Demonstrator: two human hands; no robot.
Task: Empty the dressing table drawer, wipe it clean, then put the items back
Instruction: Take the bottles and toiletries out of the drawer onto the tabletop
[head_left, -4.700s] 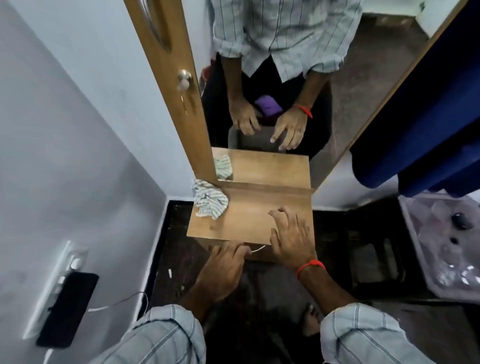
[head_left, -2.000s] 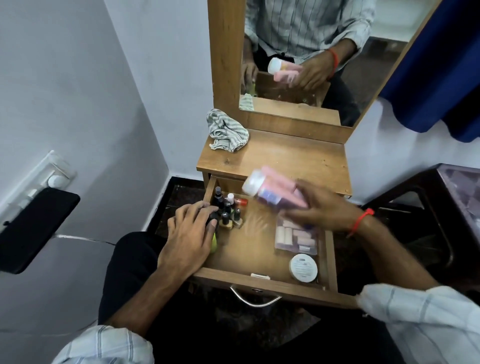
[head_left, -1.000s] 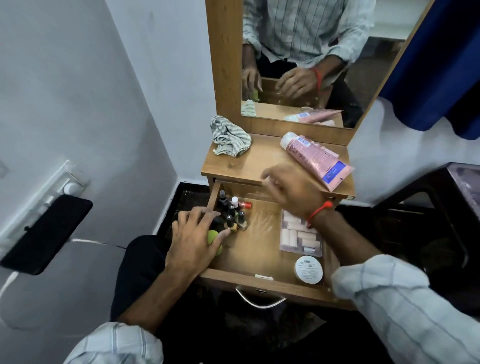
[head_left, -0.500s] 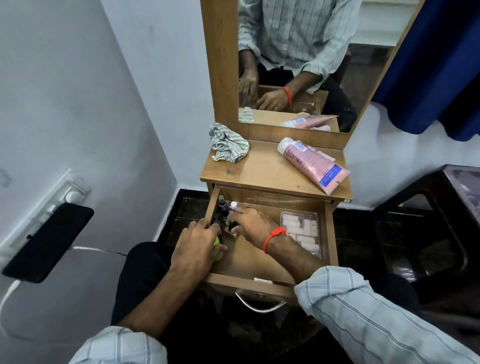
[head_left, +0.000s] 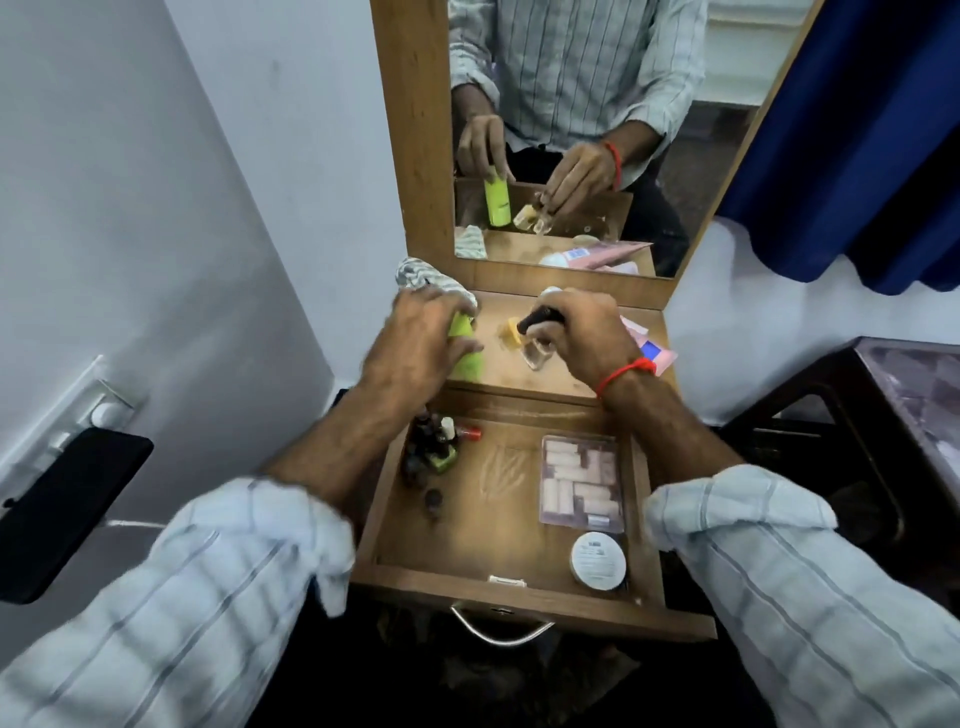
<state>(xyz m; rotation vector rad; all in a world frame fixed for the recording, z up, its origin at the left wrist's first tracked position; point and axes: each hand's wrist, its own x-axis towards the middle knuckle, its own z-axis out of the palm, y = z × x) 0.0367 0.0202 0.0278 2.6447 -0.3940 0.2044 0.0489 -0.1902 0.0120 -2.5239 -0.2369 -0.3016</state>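
Item: dressing table top (head_left: 493, 371), wood-grain, set in a corner against pale grey walls, with a framed mirror (head_left: 571, 130) standing at its back edge. On it I logged a striped cloth (head_left: 415, 275) at the rear left and a pink tube (head_left: 657, 356) lying at the right, mostly behind my wrist. My left hand (head_left: 415, 343) gripped an upright lime-green bottle (head_left: 465, 353) standing on the top; my right hand (head_left: 587, 338) was curled round a small clear bottle with a dark cap (head_left: 540, 332), just beside a small yellow piece (head_left: 511, 332) I could not identify. Item: drawer (head_left: 498, 587), pulled fully out below the top, metal handle at front; it held a cluster of small bottles (head_left: 441, 447) in the far left corner, a clear box of pale sticks (head_left: 582, 483) at the right, and a round white tin (head_left: 597, 561) near the front right. Room: a black phone (head_left: 62, 509) hung at a wall socket on the left, a blue curtain (head_left: 857, 130) at the upper right, a dark stool (head_left: 857, 441) beside the table
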